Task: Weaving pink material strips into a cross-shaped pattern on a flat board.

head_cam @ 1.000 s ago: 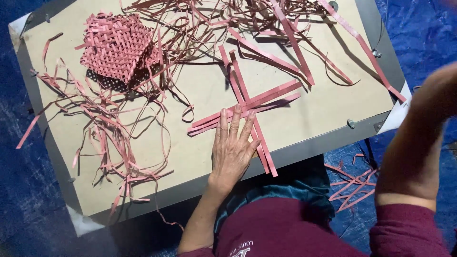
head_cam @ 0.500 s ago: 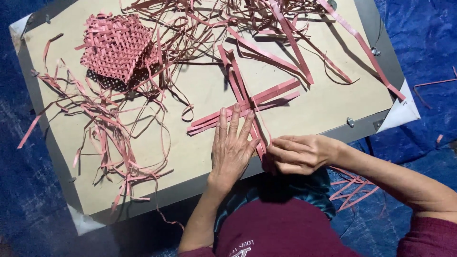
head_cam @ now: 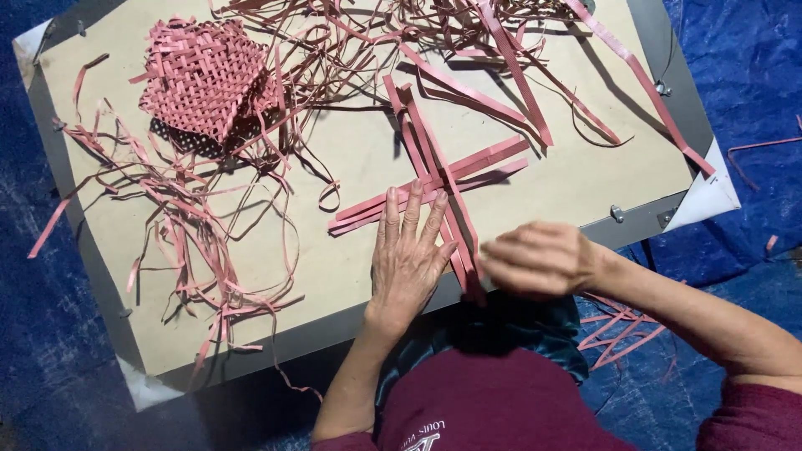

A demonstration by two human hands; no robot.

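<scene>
Blue tarpaulin (head_cam: 735, 50) covered the floor, and on it lay a tan work board (head_cam: 576, 179) with a grey rim, set at a slant.

Near the board's six o'clock edge sat a cross of pink strips (head_cam: 434, 179): one bundle ran from eleven o'clock down to five, another crossed it from eight o'clock up to two. The left hand (head_cam: 407, 259) lay flat on the lower part of that cross, fingers spread and pointing toward twelve o'clock, palm pressing the strips to the board. The right hand (head_cam: 539, 257) hovered just beside it at three o'clock, over the board's rim and the lower ends of the strips; it was blurred, fingers curled inward, and I could not tell whether it gripped anything.

At ten o'clock from the cross rested a partly woven pink mat (head_cam: 205, 75), with loose pink strips (head_cam: 192, 242) trailing from it down toward seven o'clock. More long strips (head_cam: 501, 75) lay tangled at twelve o'clock. A few stray strips (head_cam: 622, 326) lay on the tarpaulin under the right forearm.
</scene>
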